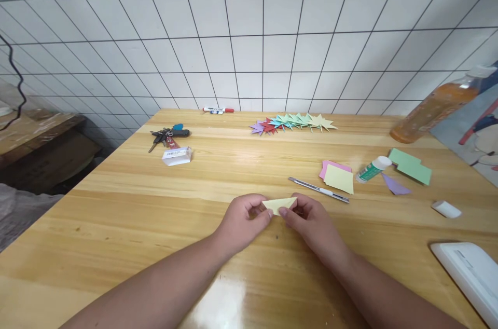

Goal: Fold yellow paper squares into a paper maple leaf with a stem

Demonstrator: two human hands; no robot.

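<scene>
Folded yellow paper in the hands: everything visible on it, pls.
The folded yellow paper is pale, thin and matte, with a long, fairly straight upper edge, slightly higher at its right end, and a shorter lower side. The left hand and right hand pinch it from either end, thumbs on the near face; fingers hide parts of it. It is left of the slim cutter and slightly nearer. Whether it touches the tabletop is unclear.
</scene>
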